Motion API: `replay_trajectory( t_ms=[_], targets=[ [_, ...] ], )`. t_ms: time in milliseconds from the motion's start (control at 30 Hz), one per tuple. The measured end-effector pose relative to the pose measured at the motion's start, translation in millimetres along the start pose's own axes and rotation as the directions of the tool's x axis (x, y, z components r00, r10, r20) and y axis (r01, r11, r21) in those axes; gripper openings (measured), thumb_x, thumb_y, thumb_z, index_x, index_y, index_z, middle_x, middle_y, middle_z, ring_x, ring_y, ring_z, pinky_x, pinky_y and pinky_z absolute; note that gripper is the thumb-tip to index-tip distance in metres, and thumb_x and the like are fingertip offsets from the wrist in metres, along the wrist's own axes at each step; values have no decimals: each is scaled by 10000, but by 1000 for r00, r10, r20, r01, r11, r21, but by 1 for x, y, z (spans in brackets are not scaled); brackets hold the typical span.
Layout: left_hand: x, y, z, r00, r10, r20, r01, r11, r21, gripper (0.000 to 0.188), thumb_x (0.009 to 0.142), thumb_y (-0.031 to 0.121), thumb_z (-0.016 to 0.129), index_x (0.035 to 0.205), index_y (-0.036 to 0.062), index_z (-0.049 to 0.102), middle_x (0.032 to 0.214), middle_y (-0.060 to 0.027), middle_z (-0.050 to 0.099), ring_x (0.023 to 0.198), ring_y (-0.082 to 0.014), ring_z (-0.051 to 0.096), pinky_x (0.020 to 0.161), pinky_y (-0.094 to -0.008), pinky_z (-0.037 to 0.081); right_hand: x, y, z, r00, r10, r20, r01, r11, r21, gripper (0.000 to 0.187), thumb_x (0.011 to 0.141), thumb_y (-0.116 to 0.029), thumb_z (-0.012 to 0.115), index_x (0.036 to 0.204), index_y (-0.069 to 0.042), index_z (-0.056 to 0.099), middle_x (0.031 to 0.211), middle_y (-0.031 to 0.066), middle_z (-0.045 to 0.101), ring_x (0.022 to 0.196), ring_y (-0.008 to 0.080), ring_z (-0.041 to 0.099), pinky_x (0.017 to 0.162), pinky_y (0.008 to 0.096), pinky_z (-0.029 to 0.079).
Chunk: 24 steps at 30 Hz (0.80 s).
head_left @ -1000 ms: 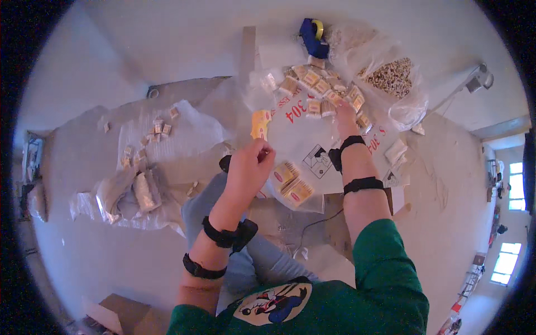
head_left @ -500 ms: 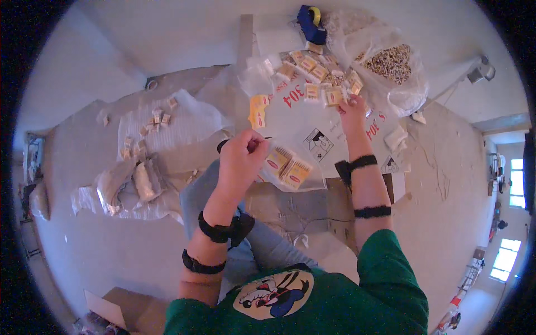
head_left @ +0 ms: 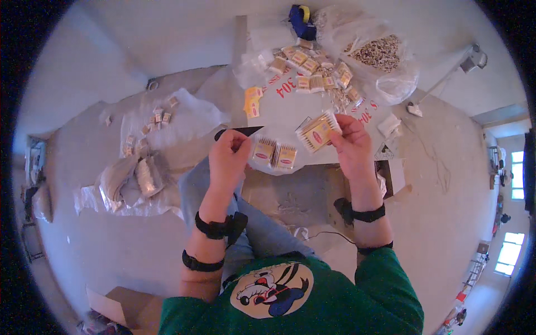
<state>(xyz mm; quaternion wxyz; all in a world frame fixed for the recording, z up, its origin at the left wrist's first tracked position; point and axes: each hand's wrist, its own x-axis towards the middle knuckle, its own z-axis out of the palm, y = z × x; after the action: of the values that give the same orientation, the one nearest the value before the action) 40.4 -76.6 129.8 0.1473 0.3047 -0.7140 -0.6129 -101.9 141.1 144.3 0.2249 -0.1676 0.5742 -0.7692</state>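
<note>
My right hand (head_left: 357, 148) pinches a pack of cotton swabs (head_left: 318, 132) with a yellow label and holds it tilted above the near part of the work surface. Left of it is a clear plastic bag (head_left: 290, 169) with two similar packs (head_left: 263, 152) side by side inside. My left hand (head_left: 230, 153) has thumb and fingers closed at the bag's left edge; the exact grip is small and partly hidden. Behind that hand a dark pointed object (head_left: 254, 130) shows in part. Yellow labels (head_left: 252, 102) lie at the surface's left edge.
More swab packs (head_left: 301, 62) are heaped at the far side, beside a large clear bag (head_left: 397, 86) of loose brownish pieces. A blue tape dispenser (head_left: 302, 23) stands behind. Plastic wrap with small packs (head_left: 159, 118) lies on the left floor. An open carton (head_left: 120, 307) is lower left.
My right hand has come back from the far heap toward me, bringing a swab pack. My left hand has shifted slightly left and stays by the clear bag. The whole view has shifted a little.
</note>
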Motion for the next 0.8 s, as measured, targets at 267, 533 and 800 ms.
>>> replay_trajectory(
  t_ms=[267, 533, 800],
  targets=[
    [-9, -6, 5, 998, 50, -37, -50, 999, -5, 69, 822, 83, 596, 833, 18, 577, 654, -32, 592, 537, -86, 548, 446, -254, 474, -18, -12, 37, 993, -113, 37, 118, 943, -311, 284, 789, 5, 624, 1055, -42, 533, 970, 49, 596, 831, 140, 583, 714, 276, 492],
    [-13, -11, 9, 987, 138, -79, -136, 990, 35, 84, 814, 87, 612, 827, 12, 577, 622, -48, 584, 504, -94, 533, 454, -260, 467, -18, 26, 94, 907, 0, 422, 377, 446, -812, 223, 765, 5, 549, 977, -19, 482, 947, 196, 532, 825, 387, 558, 697, 412, 473],
    [-13, -6, 10, 981, 165, -99, -154, 982, 111, 92, 815, 98, 614, 829, 16, 576, 638, -52, 592, 517, -98, 540, 447, -260, 439, -4, 32, 97, 931, 132, 341, 311, 203, -929, 218, 759, -39, 566, 943, -3, 457, 940, 212, 509, 828, 419, 565, 697, 486, 473]
  ],
)
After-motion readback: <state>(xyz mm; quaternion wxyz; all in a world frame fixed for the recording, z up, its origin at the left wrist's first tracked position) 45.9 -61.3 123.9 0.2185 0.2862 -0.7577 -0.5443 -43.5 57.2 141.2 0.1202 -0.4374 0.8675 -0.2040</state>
